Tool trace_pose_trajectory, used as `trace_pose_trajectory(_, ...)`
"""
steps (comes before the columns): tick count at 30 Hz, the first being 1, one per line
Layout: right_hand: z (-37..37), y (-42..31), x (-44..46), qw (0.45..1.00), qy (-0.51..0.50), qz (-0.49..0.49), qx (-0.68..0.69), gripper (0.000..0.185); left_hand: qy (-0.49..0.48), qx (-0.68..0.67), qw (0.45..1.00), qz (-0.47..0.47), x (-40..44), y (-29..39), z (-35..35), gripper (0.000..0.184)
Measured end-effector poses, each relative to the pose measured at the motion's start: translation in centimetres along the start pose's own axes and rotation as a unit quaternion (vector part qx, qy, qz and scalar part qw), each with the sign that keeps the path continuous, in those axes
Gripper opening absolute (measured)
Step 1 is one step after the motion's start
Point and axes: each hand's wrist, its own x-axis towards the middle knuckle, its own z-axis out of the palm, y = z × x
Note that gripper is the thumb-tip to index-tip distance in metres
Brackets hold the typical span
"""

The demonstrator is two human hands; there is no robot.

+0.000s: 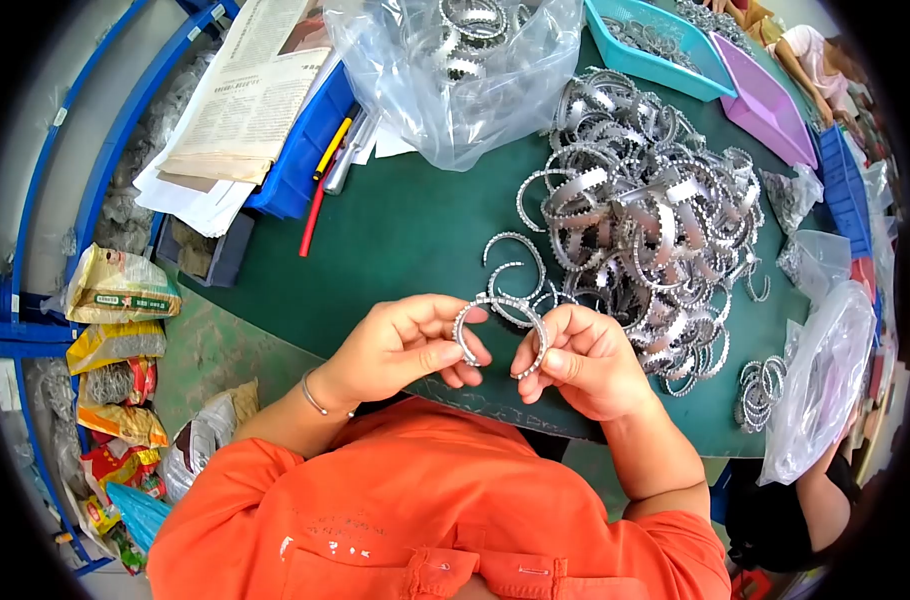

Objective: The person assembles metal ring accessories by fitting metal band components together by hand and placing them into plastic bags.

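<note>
Between my two hands is an open metal ring with a notched edge, its gap facing my body. My left hand pinches one end of it between thumb and fingers. The other end is gripped by my right hand in the same way. Just beyond the hands, a few loose open rings lie on the green table. A big heap of similar metal rings rises to the right of them.
Upper left, a blue bin carries newspapers, near a red pen. A clear bag with rings stands at the back. Teal and purple trays line the far right. A small ring stack sits by a plastic bag. Other people are at right.
</note>
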Motion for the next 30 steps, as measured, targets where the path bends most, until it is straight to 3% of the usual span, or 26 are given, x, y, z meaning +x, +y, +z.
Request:
trace_pose_trajectory(3,0.1,-0.4,0.1,0.999,0.015,0.033,-0.015,0.013,0.035,-0.045,0.998,-0.019,-0.3,0.2,-0.3,0.029)
trace_pose_trajectory(6,0.6,-0.3,0.3,0.996,0.060,0.034,-0.056,0.029,0.034,-0.055,0.998,-0.016,-0.5,0.4,-0.8,0.028)
trace_pose_trajectory(9,0.1,-0.1,0.3,0.998,0.045,0.036,0.009,0.028,0.030,-0.042,0.998,-0.020,-0.7,0.8,-0.6,0.027)
trace_pose_trajectory(15,0.4,0.0,0.1,0.995,0.074,0.041,-0.056,0.028,0.028,-0.048,0.998,-0.018,-0.7,0.6,0.2,0.026)
trace_pose_trajectory(17,0.5,0.0,0.1,0.993,0.087,0.041,-0.062,0.027,0.045,-0.119,0.991,-0.041,-0.7,0.5,0.3,0.031)
trace_pose_trajectory(26,0.6,0.1,0.0,0.993,0.080,0.033,-0.078,0.026,0.031,-0.103,0.993,-0.047,-1.0,0.6,0.2,0.028)
trace_pose_trajectory(30,1.3,0.3,-0.6,0.981,0.073,-0.055,-0.172,0.026,0.048,-0.082,0.995,-0.015,-0.9,-0.3,-0.1,0.026)
